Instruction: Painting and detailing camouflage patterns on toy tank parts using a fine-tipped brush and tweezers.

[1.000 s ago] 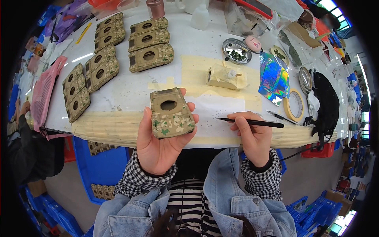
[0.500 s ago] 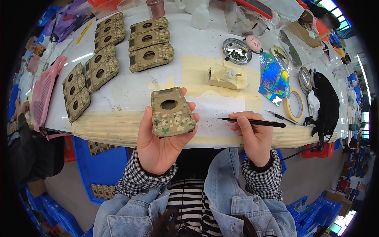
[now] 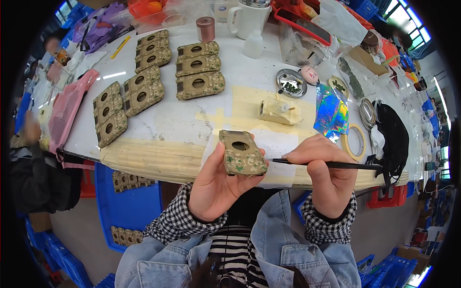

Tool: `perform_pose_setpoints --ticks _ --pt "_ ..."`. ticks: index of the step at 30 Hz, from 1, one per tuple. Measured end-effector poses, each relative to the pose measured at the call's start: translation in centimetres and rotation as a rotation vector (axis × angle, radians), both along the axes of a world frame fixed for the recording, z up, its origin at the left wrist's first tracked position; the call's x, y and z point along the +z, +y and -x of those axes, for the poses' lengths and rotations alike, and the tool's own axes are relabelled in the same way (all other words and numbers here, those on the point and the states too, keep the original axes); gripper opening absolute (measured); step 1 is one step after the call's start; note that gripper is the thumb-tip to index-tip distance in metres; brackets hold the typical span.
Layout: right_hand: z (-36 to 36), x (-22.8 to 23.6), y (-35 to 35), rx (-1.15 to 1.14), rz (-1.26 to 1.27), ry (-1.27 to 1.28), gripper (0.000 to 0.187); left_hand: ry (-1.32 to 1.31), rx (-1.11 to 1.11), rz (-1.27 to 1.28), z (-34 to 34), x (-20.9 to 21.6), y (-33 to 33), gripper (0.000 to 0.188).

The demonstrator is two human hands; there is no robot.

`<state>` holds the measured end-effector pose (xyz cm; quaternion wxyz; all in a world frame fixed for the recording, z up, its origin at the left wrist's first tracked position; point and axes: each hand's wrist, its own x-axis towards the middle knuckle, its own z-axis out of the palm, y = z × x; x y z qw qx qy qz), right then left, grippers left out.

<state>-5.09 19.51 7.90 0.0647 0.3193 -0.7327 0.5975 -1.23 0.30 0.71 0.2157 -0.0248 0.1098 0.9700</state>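
My left hand [image 3: 211, 194] is closed around the sides of a camouflage-painted model tank hull [image 3: 243, 162], with its round opening facing up. In my right hand [image 3: 331, 175] are slim black tweezers [image 3: 357, 166], pinched between thumb and fingers. Their pointed tip reaches the hull's right edge; whether it touches, and whether it carries a tiny part, I cannot make out. Below both hands lies a sheet of white paper [image 3: 284, 139] on the taped table edge. Similar camouflage hulls [image 3: 199, 86] stand in rows at the far left.
A tape-covered block [image 3: 276, 111] stands beyond the paper. Right of it are a metal dish [image 3: 291, 83] with small green pieces, holographic sheets [image 3: 331, 113], a masking tape roll [image 3: 355, 142] and a black bag [image 3: 394, 134]. A blue tray [image 3: 127, 206] with more hulls sits below the table's left side.
My left hand has carried the hull right and slightly down, tilting it. My right hand has moved right, and the tweezers' tip has left the paper for the hull's edge. The view has shifted.
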Motion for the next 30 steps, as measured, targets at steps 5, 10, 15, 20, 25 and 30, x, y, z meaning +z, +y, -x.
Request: perform_pose_setpoints --ticks 5,10,15,20,25,30 --pt "-0.3 0.1 -1.5 0.077 -0.026 -0.056 0.012 0.003 0.009 0.053 -0.6 0.3 0.1 0.058" --pt "-0.5 0.6 -2.1 0.060 -0.061 -0.070 0.012 0.016 -0.006 0.009 -0.9 0.3 0.0 0.056" --pt "-0.4 0.7 -2.2 0.077 -0.071 -0.081 0.011 0.020 -0.015 0.008 -1.0 0.5 0.1 0.052" --pt "-0.1 0.7 -2.0 0.085 -0.097 -0.098 0.011 0.012 -0.021 -0.010 -1.0 0.4 0.2 0.050" --pt "0.1 0.7 -2.0 0.113 -0.080 -0.133 0.012 0.016 -0.025 -0.021 -1.0 0.4 0.2 0.051" --pt "0.2 0.7 -2.0 0.120 -0.077 -0.138 0.011 0.025 -0.029 -0.054 -1.0 0.2 0.2 0.051"
